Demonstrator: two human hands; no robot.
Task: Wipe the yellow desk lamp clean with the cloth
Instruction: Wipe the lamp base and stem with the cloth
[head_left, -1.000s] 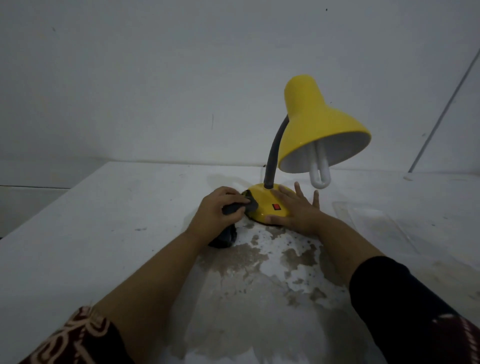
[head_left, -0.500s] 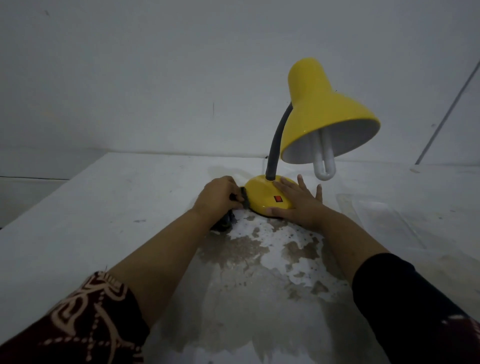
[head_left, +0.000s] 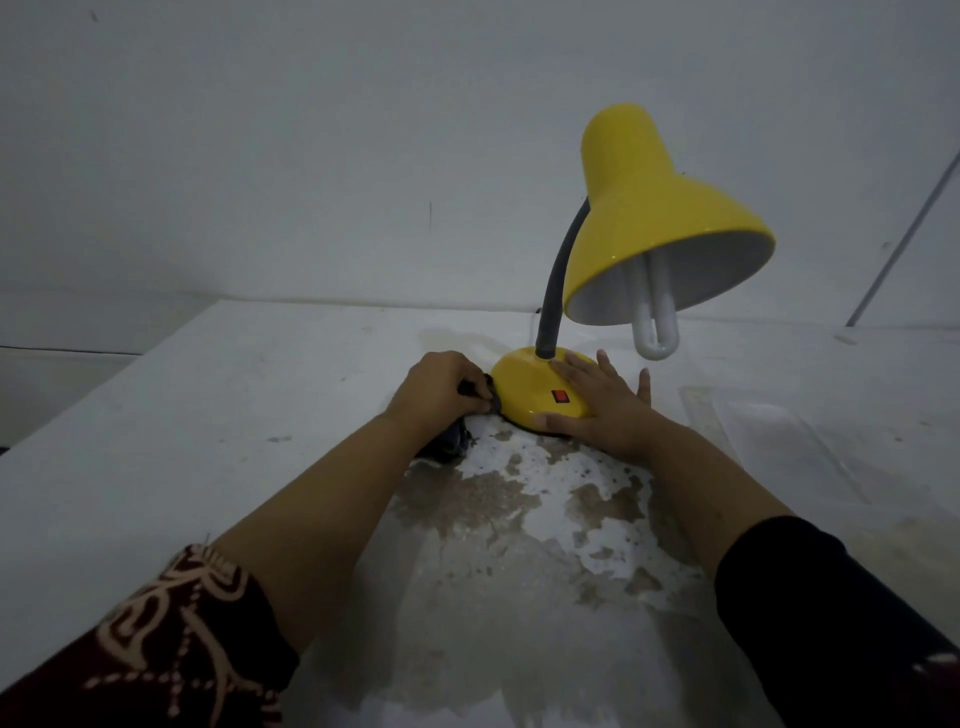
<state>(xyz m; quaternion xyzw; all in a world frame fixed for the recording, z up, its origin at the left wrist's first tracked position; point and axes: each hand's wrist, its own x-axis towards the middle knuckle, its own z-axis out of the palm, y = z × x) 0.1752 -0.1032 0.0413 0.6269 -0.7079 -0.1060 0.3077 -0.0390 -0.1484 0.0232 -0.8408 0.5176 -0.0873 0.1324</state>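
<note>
Yellow desk lamp (head_left: 660, 218), glossy metal with a cone shade on a dark bendable neck (head_left: 558, 280), is carried by a white tabletop (head_left: 208, 415), where it is set close to the far edge and right of the middle. A broad brown patch of worn, flaking paint (head_left: 519, 519) is spread over the tabletop from the lamp's foot toward the near edge.

The shade is leaned out to the right, and a white looped bulb (head_left: 655, 322) is left hanging below its rim. The round yellow base (head_left: 530, 387) is steadied by the right hand (head_left: 597, 410), which is laid flat on its right side with the fingers straight and the thumb along the near rim; nothing is gripped by it. The left hand (head_left: 441, 389) is curled round a dark bunched cloth (head_left: 449, 441), which is pressed against the left rim of the base, the loose end trailing on the tabletop beneath the wrist. A small red rocker switch (head_left: 560, 397) is set in the near face of the base, just beside the right thumb.

Several risks can be judged:
- The lamp could be slid or tipped rightward by hard rubbing from the left, being top-heavy, if the bracing palm were lifted.
- The switch could be pressed by the cloth or thumb as the near face is wiped.
- The bulb could be struck should the right hand be raised carelessly.
- Loose flakes could be gathered by the trailing cloth and smeared onto the glossy finish.
</note>
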